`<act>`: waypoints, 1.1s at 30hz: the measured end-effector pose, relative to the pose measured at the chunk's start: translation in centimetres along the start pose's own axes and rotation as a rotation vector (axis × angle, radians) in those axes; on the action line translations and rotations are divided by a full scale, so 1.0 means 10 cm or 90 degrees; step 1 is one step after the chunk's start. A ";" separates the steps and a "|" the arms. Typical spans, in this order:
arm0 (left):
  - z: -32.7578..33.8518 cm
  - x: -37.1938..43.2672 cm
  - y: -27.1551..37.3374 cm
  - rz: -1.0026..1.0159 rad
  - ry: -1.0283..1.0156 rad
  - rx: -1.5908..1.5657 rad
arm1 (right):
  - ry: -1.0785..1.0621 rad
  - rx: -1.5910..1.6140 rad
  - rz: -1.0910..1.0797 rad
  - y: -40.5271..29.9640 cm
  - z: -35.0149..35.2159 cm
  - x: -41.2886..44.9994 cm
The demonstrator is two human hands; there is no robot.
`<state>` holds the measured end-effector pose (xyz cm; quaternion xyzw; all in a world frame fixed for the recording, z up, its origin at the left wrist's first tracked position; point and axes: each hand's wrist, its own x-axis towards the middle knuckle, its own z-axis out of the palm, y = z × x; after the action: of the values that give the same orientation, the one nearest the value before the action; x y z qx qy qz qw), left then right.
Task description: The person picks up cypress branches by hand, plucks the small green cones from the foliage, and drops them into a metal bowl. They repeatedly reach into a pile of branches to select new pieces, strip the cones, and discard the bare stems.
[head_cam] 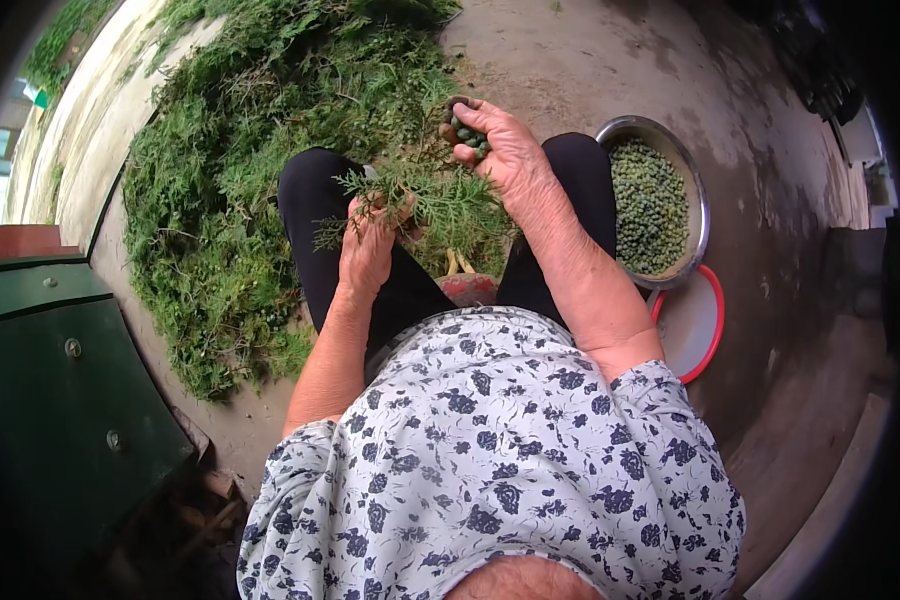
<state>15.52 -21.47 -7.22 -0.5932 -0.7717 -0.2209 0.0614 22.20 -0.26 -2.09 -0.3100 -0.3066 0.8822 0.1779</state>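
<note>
My left hand [371, 240] grips a green conifer sprig [450, 202] with flat, scaly leaves, held over the gap between my knees. Some of its fingers are hidden behind the foliage. Above and to the right, my right hand [499, 142] is curled around several small green cones [469, 136], which show between the thumb and fingers. Beside my right knee stands a round metal bowl [699, 225] holding a heap of similar small green cones [649, 202].
A large pile of cut conifer branches [217, 202] covers the ground ahead and to the left. A white basin with a red rim [709, 337] sits partly under the metal bowl. Dark green metal panels [45, 375] stand at the left. Bare concrete ground [562, 60] shows ahead.
</note>
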 end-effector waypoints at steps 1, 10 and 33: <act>0.01 -0.01 0.01 -0.003 -0.001 0.002 | -0.002 0.000 0.003 0.02 -0.01 -0.01; -0.14 0.32 0.04 -0.579 0.308 -1.197 | -0.083 0.239 -0.009 -0.45 -0.41 -0.19; 0.16 0.60 -0.07 -0.644 0.232 -1.208 | 0.482 0.321 -0.384 -1.58 -3.02 -0.65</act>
<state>13.40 -15.66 -6.67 0.0285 -0.4210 -0.8107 -0.4059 48.82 21.28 -7.69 -0.4521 -0.0753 0.6651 0.5895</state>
